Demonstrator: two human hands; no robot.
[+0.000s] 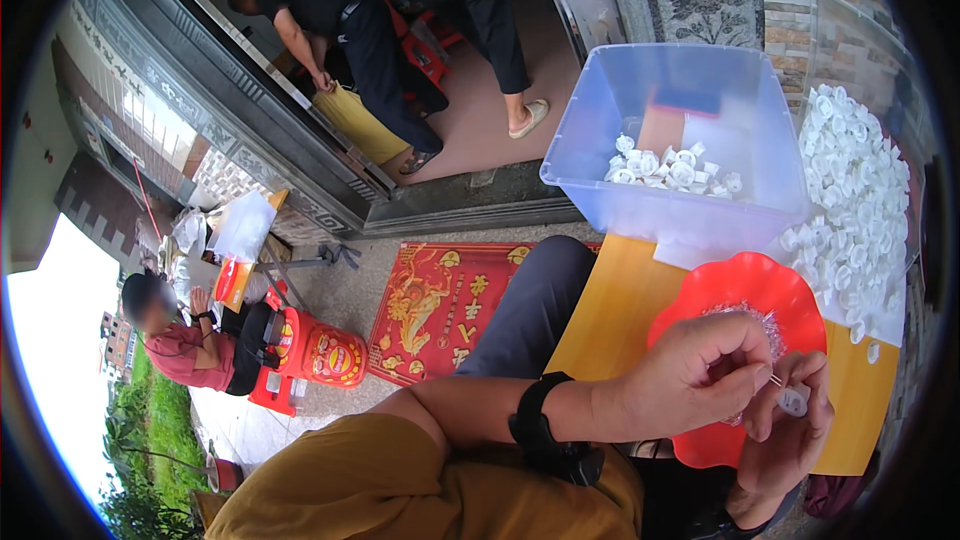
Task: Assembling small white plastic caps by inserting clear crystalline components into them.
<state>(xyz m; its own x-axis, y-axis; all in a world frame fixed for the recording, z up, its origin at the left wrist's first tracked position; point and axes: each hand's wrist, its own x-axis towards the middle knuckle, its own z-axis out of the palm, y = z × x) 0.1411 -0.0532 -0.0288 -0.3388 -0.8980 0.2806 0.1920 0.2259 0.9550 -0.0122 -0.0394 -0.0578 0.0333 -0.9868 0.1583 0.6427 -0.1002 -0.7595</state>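
Note:
My left hand (690,375), with a black band on its wrist, pinches a thin, shiny pin-like piece (776,380) between thumb and fingertips. Just right of it, my right hand (790,440) grips a small round white plastic part (793,401). The pin-like piece points toward that part; whether they touch I cannot tell. Both hands are over the near right side of a red scalloped bowl (690,300), which holds many small shiny slivers (765,325), partly hidden behind my left hand.
A translucent plastic bin (590,185) with white parts (680,170) stands beyond the bowl on the wooden table (620,290). More white parts (850,200) are heaped at right. A seated person (195,350) works at far left; two people (350,40) are in the doorway.

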